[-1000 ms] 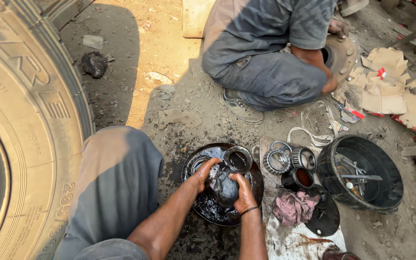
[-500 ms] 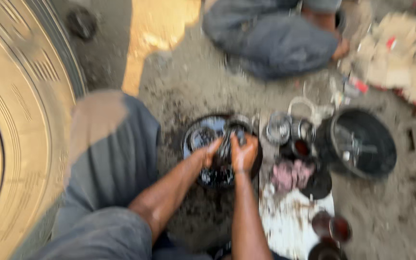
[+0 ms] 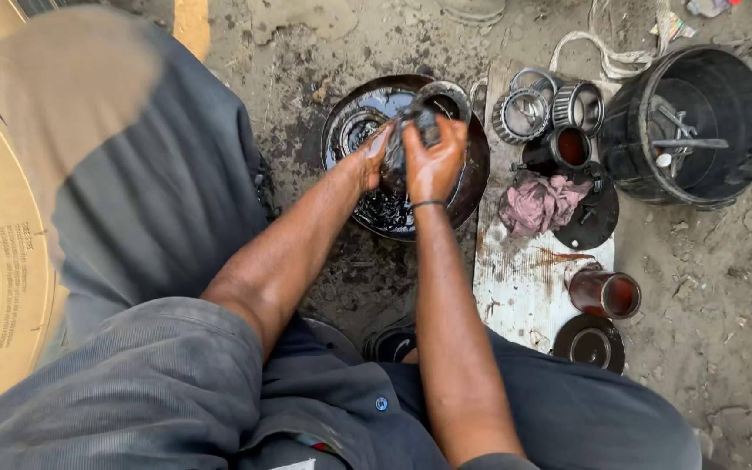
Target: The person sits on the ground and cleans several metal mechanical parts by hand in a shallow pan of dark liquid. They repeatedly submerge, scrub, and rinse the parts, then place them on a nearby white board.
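You did well to work the greasy part (image 3: pixel 411 130) low over the oily pan (image 3: pixel 472 187), so drips fell back in. Your left hand (image 3: pixel 369 157) cupped its side, fingers curled. Your right hand (image 3: pixel 434 161) closed around it from above. Bearings (image 3: pixel 524 113) lay just beside the pan.

Both hands, left hand (image 3: pixel 365 161) and right hand (image 3: pixel 433 161), are slick with black oil, closed on a greasy dark metal part (image 3: pixel 406 130). Round metal pan (image 3: pixel 472 187) glossy with wet black oil. Bearing rings (image 3: pixel 550 109) on the right are bright ribbed steel. Pink rag (image 3: pixel 537 204) is crumpled, stained cloth. Bucket (image 3: pixel 724 87) at far right is matt black plastic. Board (image 3: pixel 524 287) is rough whitish wood. Ground (image 3: pixel 724 287) is gritty, oil-stained dirt.
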